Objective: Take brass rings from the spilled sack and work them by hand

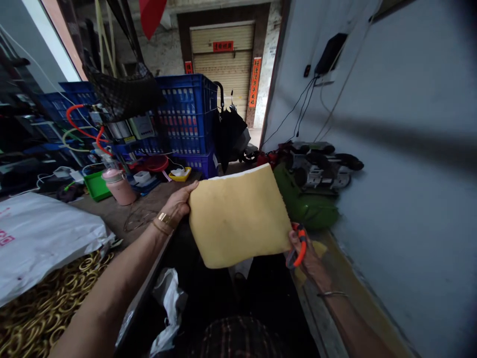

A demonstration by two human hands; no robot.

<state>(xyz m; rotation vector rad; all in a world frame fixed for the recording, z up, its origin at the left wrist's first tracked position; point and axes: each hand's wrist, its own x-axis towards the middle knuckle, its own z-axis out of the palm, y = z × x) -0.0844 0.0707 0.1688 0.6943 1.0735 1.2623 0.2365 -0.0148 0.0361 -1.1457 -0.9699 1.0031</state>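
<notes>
I hold a tan, flat sheet [238, 216] up in front of me, roughly rectangular with a white top edge. My left hand [179, 204] grips its left edge, thumb on the front, with gold bracelets on the wrist. My right hand [307, 256] is at the sheet's lower right corner and is closed round the orange handles of scissors [297, 246]; whether it also pinches the sheet is hidden behind it. A thin bangle sits on my right wrist.
A workbench [122, 211] at left carries a pink cup [119, 186], green tray [96, 185], white bag [40, 238] and gold rings [48, 303]. Blue crates [186, 114] stand behind. A green compressor [309, 194] lies by the grey wall [391, 149].
</notes>
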